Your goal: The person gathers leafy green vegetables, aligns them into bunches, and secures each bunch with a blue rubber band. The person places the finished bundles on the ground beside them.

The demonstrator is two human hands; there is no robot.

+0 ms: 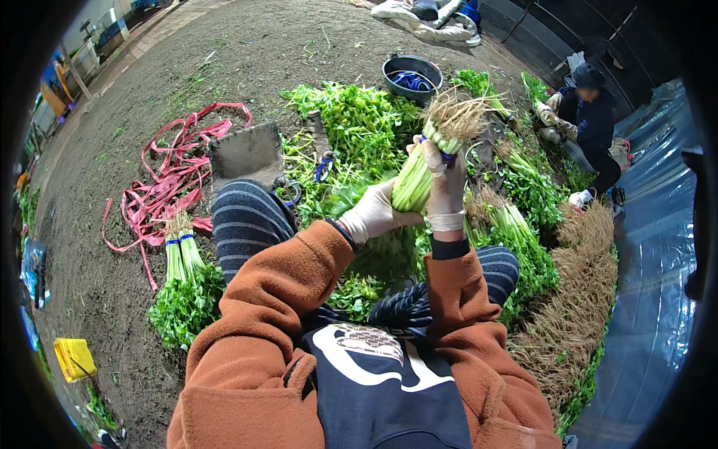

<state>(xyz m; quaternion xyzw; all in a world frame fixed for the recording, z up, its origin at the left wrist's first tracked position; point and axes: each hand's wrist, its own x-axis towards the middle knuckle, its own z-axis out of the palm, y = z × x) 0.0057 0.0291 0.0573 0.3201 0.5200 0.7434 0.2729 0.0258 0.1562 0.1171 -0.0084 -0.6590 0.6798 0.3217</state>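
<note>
Both my hands wear pale thin gloves and grip a bunch of celery (414, 178), tilted with its brown roots up and its leaves down. My left hand (377, 212) wraps the pale stalks low, from the left. Higher up, my right hand (446, 182) closes around the stalks near a blue band (446, 157) below the roots. The leaves hang between my knees, partly hidden and blurred. To my left lie two celery bunches (183, 255) with blue bands. More loose celery (513, 227), roots still on, lies by my right knee.
Pink plastic strips (171, 182) lie on soil beside a worn grey board (247, 154). Ahead are trimmed greens (359, 115) and a dark bucket (412, 78) holding blue material. A long rooted celery row (578, 303) borders plastic sheeting (645, 303). Another person (589, 120) sits far right.
</note>
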